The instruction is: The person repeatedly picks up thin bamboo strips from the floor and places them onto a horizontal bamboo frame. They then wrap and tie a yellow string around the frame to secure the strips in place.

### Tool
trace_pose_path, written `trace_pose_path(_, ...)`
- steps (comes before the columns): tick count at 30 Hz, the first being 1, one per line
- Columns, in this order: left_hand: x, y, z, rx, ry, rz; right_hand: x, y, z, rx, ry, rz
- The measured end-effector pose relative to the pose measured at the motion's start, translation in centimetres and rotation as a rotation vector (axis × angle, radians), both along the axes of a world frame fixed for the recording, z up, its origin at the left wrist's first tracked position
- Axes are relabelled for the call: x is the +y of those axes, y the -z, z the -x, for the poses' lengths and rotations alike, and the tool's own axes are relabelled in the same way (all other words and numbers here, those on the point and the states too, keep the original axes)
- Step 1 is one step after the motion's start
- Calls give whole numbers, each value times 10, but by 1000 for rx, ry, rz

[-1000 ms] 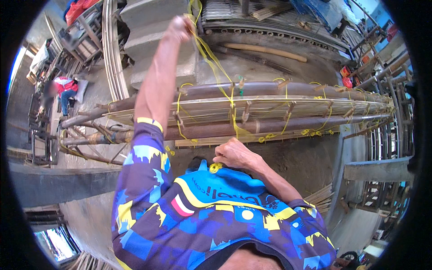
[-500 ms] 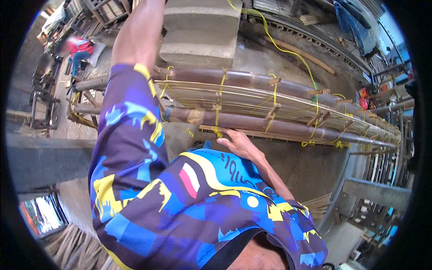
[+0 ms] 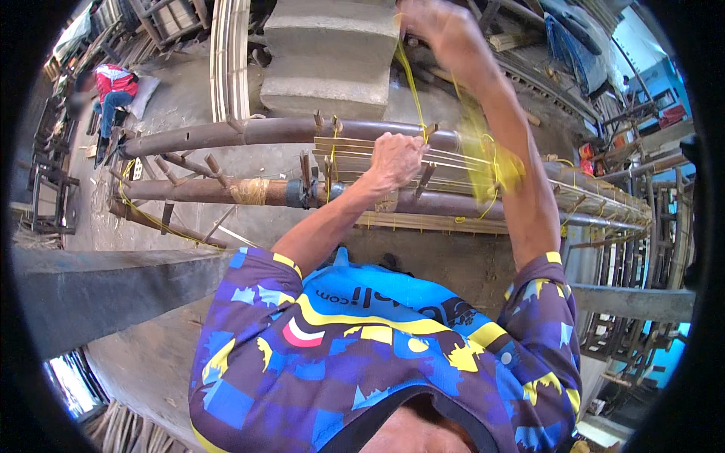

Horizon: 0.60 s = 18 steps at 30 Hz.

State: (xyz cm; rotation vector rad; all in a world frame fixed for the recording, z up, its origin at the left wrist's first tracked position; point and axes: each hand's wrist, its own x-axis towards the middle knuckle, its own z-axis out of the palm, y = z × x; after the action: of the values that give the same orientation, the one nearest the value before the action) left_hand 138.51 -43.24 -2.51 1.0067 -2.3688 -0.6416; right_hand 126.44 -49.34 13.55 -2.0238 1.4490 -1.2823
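A flat bundle of thin pale slats (image 3: pixel 468 162) lies across two rusty brown pipes (image 3: pixel 226 136), tied in places with yellow cord (image 3: pixel 411 83). My left hand (image 3: pixel 396 158) is closed on the near end of the bundle, right where the cord comes down to it. My right hand (image 3: pixel 434 19) is raised high near the top edge and grips the cord, which runs taut down to the slats. A blurred tangle of loose yellow cord (image 3: pixel 491 162) hangs beside my right forearm.
A grey concrete block (image 3: pixel 325 53) stands behind the pipes, with long curved canes (image 3: pixel 226 53) beside it. A person in red (image 3: pixel 113 87) sits at the upper left. A grey beam (image 3: pixel 98 294) crosses the lower left. Metal frames (image 3: pixel 634 226) crowd the right side.
Earlier my left arm was raised with the cord and my right hand stayed low at the slats. Now my right hand is up pulling the cord and my left hand holds the bundle.
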Motion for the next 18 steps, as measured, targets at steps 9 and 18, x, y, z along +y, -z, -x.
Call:
trace_pose_path(9,0,6,14,-78,-135,41,25,105,36,-860,-98,-693)
trace_pose_path(18,-52,-38,37,526,51,-544,180,136,-36,229,-284,-280)
